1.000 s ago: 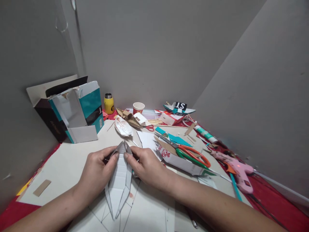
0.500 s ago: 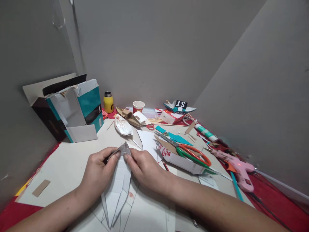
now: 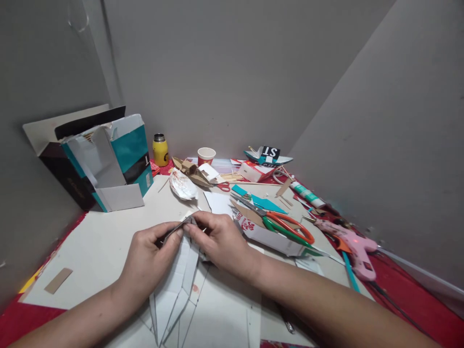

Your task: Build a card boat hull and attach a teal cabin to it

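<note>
A folded cardboard boat shape [image 3: 174, 280], white inside with pencil lines, points toward me with its near tip low in the view. My left hand [image 3: 154, 251] grips its left edge near the far end, thumb on the inside face. My right hand [image 3: 217, 237] pinches the far tip between thumb and fingers; the tip is partly hidden by them. Under the piece lies a pale sheet [image 3: 224, 309] with drawn lines. Just right of my right hand, orange and green handled scissors [image 3: 286, 224] rest on a white and red card boat [image 3: 271, 239].
A pink glue gun [image 3: 357, 249] lies at the right on red cloth. Along the back stand a teal box [image 3: 130, 154], a yellow bottle [image 3: 160, 151] and a paper cup [image 3: 206, 156]. A small brown card strip [image 3: 58, 281] lies at the left.
My right hand has shifted up and over the boat's far tip, which is now bent and mostly covered by my fingers. My left hand keeps its grip. The view has shifted slightly.
</note>
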`<state>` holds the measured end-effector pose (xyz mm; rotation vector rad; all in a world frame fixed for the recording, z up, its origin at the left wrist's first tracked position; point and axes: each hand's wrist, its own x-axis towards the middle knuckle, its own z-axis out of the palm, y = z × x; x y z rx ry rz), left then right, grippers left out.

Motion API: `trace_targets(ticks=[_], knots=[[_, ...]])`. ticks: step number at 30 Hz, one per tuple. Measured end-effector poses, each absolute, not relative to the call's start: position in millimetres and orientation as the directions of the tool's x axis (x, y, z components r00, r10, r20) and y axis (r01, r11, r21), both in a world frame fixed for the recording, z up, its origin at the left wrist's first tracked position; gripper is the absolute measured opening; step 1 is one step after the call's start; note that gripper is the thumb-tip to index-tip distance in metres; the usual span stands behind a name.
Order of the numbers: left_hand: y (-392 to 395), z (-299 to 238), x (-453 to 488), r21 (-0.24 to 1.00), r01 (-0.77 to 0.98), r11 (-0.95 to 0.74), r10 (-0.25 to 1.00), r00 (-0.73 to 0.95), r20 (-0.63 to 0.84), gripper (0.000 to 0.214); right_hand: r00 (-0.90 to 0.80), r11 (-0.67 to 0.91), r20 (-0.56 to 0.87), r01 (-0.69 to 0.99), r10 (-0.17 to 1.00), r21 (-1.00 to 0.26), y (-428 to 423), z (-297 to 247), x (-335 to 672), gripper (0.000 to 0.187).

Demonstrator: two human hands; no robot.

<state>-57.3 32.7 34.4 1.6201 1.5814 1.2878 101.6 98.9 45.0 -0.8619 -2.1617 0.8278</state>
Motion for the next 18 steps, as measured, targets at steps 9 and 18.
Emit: trace_targets(ticks=[9,18], knots=[[31.0,34.8,-55.8,0.868,0.454,-0.203,0.943,-0.148,0.298,0.024,-0.644,0.660,0.348,0.333,0.681,-0.674,95.5,48.9,103.1,0.019],[31.6,28.6,-57.0,0.842,0.479,-0.248,0.917,-0.163,0.363,0.024,-0.600,0.611,0.369,0.264,0.710,-0.746,100.2,46.0,103.5,0.015]])
